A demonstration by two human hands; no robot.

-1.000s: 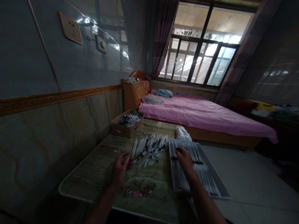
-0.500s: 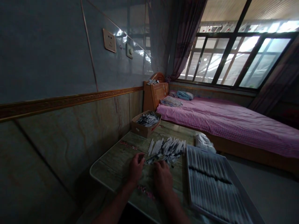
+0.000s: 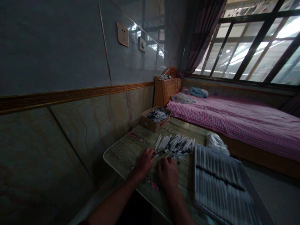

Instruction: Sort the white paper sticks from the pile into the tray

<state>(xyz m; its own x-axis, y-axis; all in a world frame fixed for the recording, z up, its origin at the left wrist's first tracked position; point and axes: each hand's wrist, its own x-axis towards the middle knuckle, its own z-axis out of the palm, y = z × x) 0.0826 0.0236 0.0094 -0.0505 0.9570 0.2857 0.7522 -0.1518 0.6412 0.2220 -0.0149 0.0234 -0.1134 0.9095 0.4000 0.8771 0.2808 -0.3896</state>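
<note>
A pile of white and dark pen parts (image 3: pixel 179 144) lies on the table in front of my hands, with several white barrels side by side at its left. My left hand (image 3: pixel 146 161) is closed at the pile's near left edge. A dark, thin pen part (image 3: pixel 161 152) runs right from its fingertips and seems pinched there. Beside it, my right hand (image 3: pixel 168 172) rests low over the table, fingers curled down and touching the near side of the pile. Whatever it grips is hidden under the fingers.
A cardboard box (image 3: pixel 153 125) full of pen parts stands at the back by the wall. Right of the pile lies a shallow tray (image 3: pixel 196 187) holding rows of pens. Behind it sits a clear plastic bag (image 3: pixel 217 143). A bed (image 3: pixel 225 118) borders the far side of the table (image 3: pixel 122 151).
The view has turned left, so the scene sits farther right. My left hand has come in to the pile's edge, fingertips now at a dark pen part. My right hand stays by the pile.
</note>
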